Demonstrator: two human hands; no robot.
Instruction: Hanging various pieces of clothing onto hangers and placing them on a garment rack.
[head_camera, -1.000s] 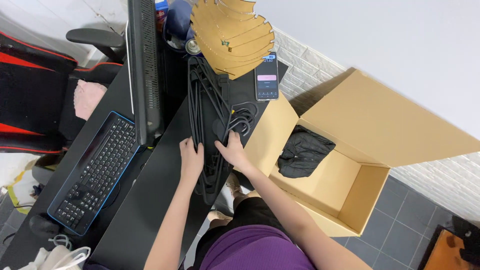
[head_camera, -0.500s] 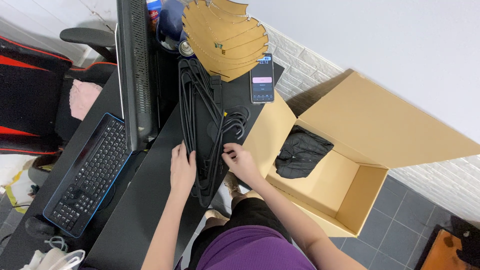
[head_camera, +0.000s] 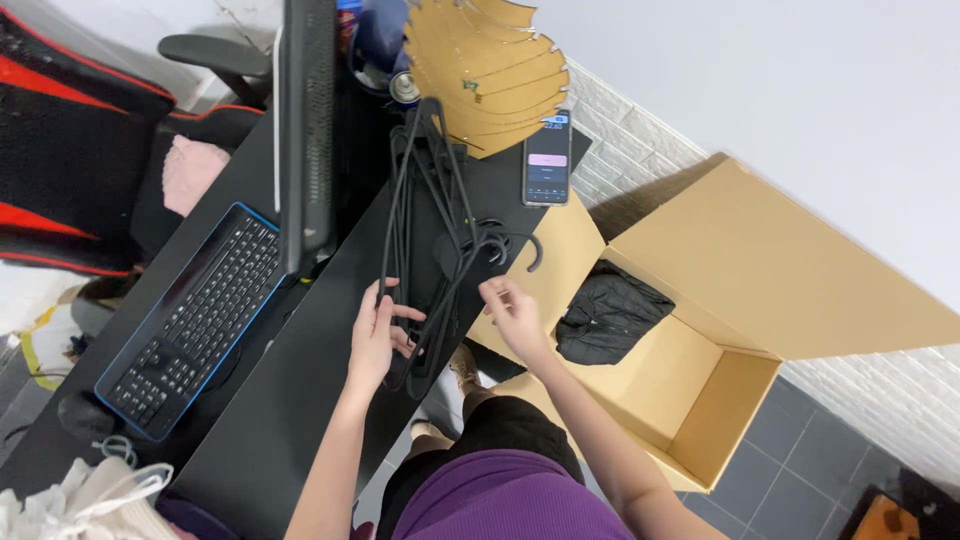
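A stack of black clothes hangers (head_camera: 430, 225) lies on the black desk (head_camera: 290, 400), hooks pointing toward the desk's right edge. My left hand (head_camera: 375, 335) grips the near end of the stack, fingers curled around the bars. Hovering just right of the hangers at the desk edge, my right hand (head_camera: 515, 315) has its fingers apart and holds nothing. A folded black garment (head_camera: 612, 312) lies inside an open cardboard box (head_camera: 700, 400) to the right.
A monitor (head_camera: 305, 120) and a blue-edged keyboard (head_camera: 195, 320) stand on the desk's left. A phone (head_camera: 548, 160) with a lit screen and a fan of cardboard pieces (head_camera: 490, 65) lie at the far end. A red-black chair (head_camera: 60, 170) is at left.
My right hand has come off the hangers and moved right past the desk edge. My left hand has closed around the stack's near end. The view has shifted slightly.
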